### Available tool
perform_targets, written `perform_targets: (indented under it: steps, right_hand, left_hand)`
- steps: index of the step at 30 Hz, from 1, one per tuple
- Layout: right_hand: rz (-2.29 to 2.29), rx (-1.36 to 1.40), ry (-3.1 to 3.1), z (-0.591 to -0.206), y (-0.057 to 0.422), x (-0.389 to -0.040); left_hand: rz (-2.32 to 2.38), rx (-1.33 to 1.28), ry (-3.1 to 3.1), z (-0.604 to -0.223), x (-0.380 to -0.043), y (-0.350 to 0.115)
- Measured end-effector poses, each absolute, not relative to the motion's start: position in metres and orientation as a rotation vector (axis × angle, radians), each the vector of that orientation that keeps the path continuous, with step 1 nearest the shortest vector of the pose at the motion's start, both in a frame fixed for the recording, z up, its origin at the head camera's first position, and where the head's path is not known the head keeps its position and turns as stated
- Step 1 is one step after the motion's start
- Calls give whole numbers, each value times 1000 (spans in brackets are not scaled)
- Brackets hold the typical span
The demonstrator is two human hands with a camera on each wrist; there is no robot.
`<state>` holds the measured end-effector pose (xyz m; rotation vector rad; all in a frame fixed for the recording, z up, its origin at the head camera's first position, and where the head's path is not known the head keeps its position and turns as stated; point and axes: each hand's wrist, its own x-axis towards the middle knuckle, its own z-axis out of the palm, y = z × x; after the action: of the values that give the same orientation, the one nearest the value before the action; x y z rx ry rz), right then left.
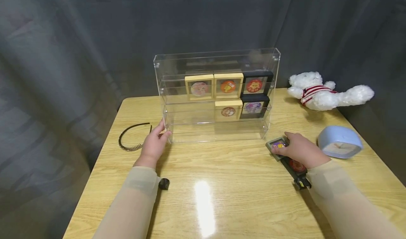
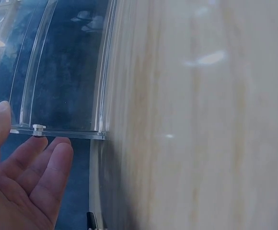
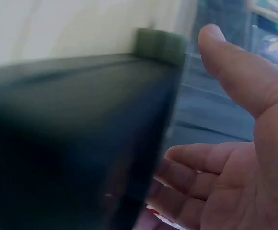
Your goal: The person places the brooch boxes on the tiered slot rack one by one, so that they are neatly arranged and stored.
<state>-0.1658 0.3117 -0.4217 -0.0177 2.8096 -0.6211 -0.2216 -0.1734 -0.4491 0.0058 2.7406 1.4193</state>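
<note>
My left hand (image 1: 153,143) rests against the left side of a clear acrylic display rack (image 1: 190,135). In the left wrist view its fingertips touch the rack's side panel (image 2: 67,134) near a small metal fastener, the thumb standing apart. At the right, my right hand (image 1: 299,150) reaches over a grey-green square badge frame (image 1: 272,144) with a purple and yellow badge. A dark badge frame (image 1: 295,166) lies beside it, under the wrist. The right wrist view shows thumb and fingers spread apart, with the dark frame (image 3: 72,139) blurred and close to the camera.
On the rack's tiers stand cream badge frames (image 1: 200,97) and black badge frames (image 1: 255,116). A black headband (image 1: 127,148) lies left of the rack. Right of it are a white plush toy (image 1: 323,100) and a blue clock (image 1: 340,131). Grey curtain (image 1: 127,31) hangs behind the table (image 1: 241,200).
</note>
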Motion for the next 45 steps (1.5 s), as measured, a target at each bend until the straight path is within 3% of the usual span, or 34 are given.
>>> perform_targets:
  steps: [10,26,45]
  right_hand:
    - [-551,12,2854,-433,311,-163]
    - [-874,-73,2832,-437,315,-165]
    - [-1139,-376,3150,-402,298,-160]
  left_hand:
    - [1409,-4,2744,-446,-220,-173]
    - [1426,-8,2727,-449,-223,-173]
    - [1432,-24,2732,-449,-222,-173]
